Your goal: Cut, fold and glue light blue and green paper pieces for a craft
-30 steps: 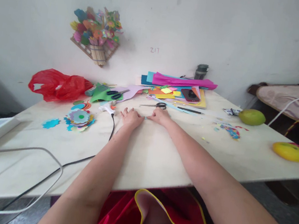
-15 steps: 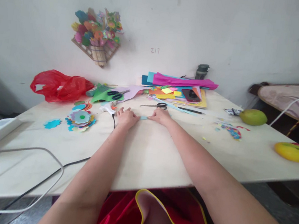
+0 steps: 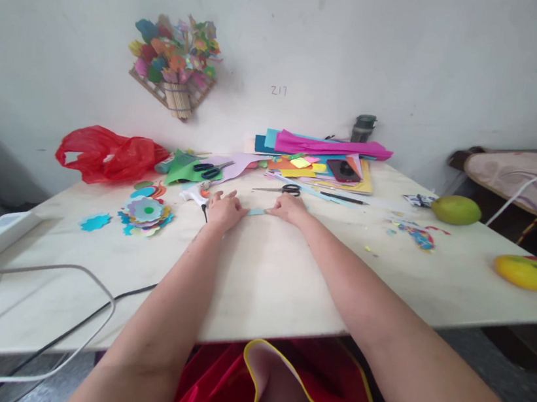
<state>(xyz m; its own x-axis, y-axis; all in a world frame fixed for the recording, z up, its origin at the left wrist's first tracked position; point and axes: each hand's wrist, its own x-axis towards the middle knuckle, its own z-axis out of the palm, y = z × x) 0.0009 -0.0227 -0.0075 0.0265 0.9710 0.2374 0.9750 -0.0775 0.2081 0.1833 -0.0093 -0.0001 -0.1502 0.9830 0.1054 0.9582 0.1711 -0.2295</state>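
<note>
One light-blue strip, ends obscured at left hand, fingers loosely spread, and right hand, fingers curled; any grip, I cannot tell.

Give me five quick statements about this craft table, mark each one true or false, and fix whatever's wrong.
1. A pale blue paper piece lies between the left hand and the right hand. True.
2. The red plastic bag lies right of both hands. False: it is on the left.
3. A pair of scissors lies just beyond the right hand. True.
4. The phone rests on the power strip. False: it rests on coloured paper.
5. Flower cutouts are piled left of the hands. True.
</note>
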